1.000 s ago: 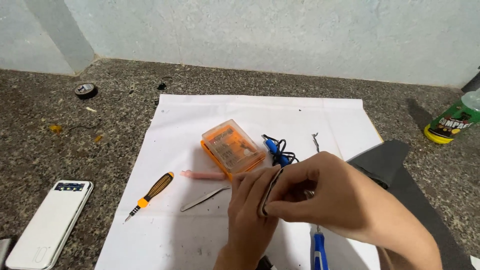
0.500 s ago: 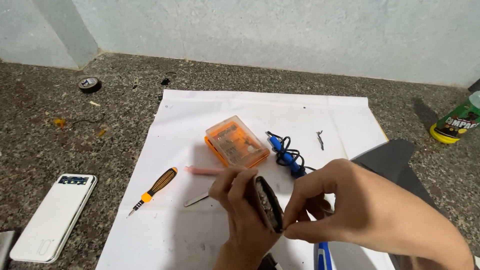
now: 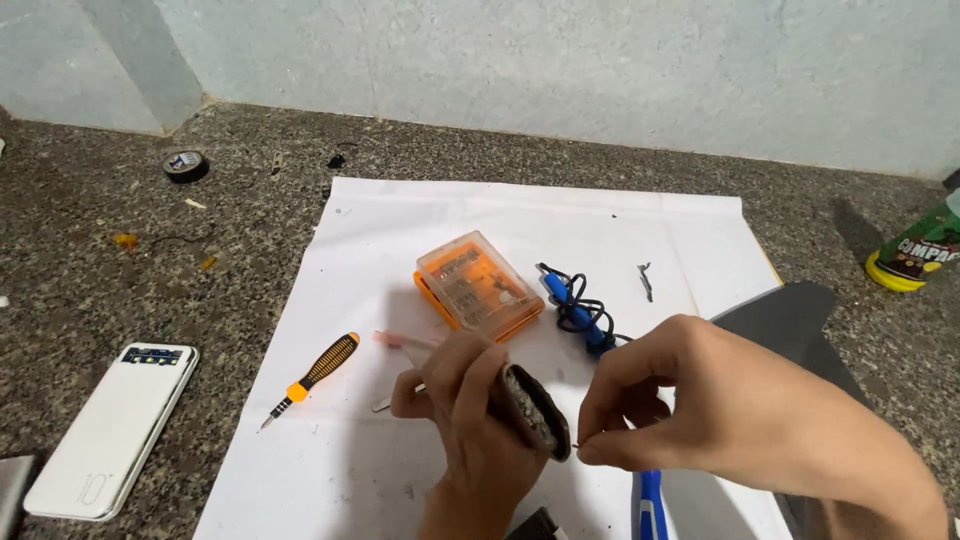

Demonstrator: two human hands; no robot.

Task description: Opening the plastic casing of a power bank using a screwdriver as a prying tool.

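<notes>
Speckled dark granite makes up the desk (image 3: 120, 250) we work at, and a pale blue-grey wall (image 3: 600, 70) closes off its far side. Across the middle of it lies a large white paper sheet (image 3: 420, 230), which carries most of our things. To the right, partly under our forearm, a dark flat sheet (image 3: 790, 310) pokes out from beneath the paper's edge. At the near left, off the paper, rests a white power bank (image 3: 110, 430). Far right stands a green bottle with a yellow base (image 3: 915, 255), cut by the picture's edge. Near the centre of the paper sits an orange bit case with a clear lid (image 3: 478, 285), and just right of it a blue tool with a coiled dark cord (image 3: 578, 310). Our left hand (image 3: 470, 420) is closed around a small dark oval device (image 3: 535, 408), holding it on edge above the near part of the paper, with its worn grey face turned to the right. Our right hand (image 3: 690, 400) has thumb and forefinger pressed together on something tiny at the device's near rim; we cannot tell what it is. Left of our hands lies a black-and-orange screwdriver (image 3: 315, 372), its tip pointing near-left. A pink slender tool (image 3: 400, 340) shows just behind our left fingers. A blue handle (image 3: 650, 505) peeps out below the right hand. A roll of black tape (image 3: 186, 165) lies far left on the granite, and a small dark metal scrap (image 3: 646, 280) lies on the paper to the right.
</notes>
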